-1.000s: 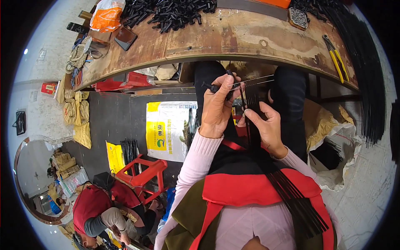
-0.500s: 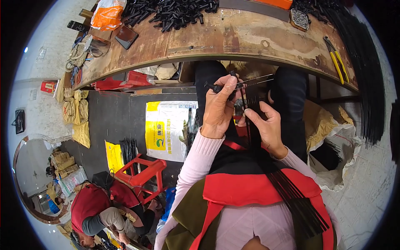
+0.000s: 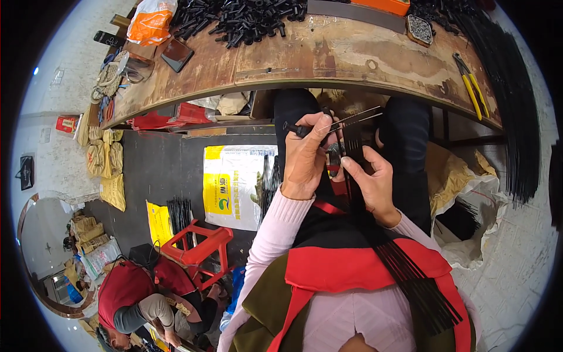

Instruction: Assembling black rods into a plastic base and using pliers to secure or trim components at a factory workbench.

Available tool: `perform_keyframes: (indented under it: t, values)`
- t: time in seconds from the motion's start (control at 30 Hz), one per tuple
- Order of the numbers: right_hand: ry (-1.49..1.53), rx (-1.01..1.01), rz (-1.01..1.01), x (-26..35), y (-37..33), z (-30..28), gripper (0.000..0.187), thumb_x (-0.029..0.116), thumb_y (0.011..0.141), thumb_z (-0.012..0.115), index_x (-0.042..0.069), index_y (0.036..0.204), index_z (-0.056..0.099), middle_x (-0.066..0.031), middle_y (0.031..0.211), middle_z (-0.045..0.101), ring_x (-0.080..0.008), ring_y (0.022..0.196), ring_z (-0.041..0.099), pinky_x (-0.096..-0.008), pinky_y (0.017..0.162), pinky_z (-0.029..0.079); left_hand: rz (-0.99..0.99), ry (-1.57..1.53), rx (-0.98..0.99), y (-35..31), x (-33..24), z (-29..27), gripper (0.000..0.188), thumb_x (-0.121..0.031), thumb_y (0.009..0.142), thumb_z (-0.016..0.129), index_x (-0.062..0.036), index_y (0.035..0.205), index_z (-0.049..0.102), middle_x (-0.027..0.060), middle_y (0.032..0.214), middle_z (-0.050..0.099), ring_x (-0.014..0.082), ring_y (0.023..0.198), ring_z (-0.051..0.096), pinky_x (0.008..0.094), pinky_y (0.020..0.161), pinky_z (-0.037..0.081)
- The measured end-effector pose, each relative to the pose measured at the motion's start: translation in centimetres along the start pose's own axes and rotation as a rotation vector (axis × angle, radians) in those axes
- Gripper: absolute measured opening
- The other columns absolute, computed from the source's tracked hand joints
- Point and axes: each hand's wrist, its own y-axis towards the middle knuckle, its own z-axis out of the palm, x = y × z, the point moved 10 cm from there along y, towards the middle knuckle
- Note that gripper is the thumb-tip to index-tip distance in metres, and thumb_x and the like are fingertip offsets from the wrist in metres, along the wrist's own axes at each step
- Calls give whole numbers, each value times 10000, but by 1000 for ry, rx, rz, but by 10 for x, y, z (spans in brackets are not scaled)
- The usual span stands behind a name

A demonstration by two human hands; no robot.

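My left hand [image 3: 302, 164] is closed around a small black tubular part with a flanged end [image 3: 300, 129], and a second dark piece stands up by its thumb. Two thin metal rods [image 3: 366, 115] stick out rightward from these fingers, crossing a row of black strips. My right hand [image 3: 375, 182] pinches a thin black strip between thumb and forefinger, close beside the left. A fan of long black strips [image 3: 413, 281] runs down from between the hands across the red and black apron [image 3: 334, 267] on my lap. The strips' upper ends partly hide behind my fingers.
The wooden bench [image 3: 281, 61] ahead carries a heap of black plastic parts [image 3: 240, 20], yellow-handled pliers [image 3: 474, 91], a tin of small metal bits [image 3: 419, 29] and a phone [image 3: 177, 56]. A red stool [image 3: 199, 252] and a co-worker [image 3: 138, 293] are at lower left.
The metal rods have tilted slightly and shifted a little left. My right hand has moved slightly left and down along the strips. Both hands keep their hold.
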Motion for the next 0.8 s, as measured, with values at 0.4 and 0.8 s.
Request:
perform_keyframes:
  t: [0.4,0.8]
  values:
    - [-149,6,40,-2,-2,-1,169,67,932,635,-31,1070,627,-45,909,666,-105,736,638,-247,719,547,1,150,21,-17,-5,4,362,-48,912,652,26,1260,579,108,1111,659,152,942,646,263,831,524]
    - [-84,72,33,19,17,2,196,76,918,659,-27,1081,620,-45,943,676,-108,824,660,-254,772,550,-27,126,36,-8,-2,-2,361,-33,902,665,28,1249,588,105,1130,661,148,985,640,256,866,512]
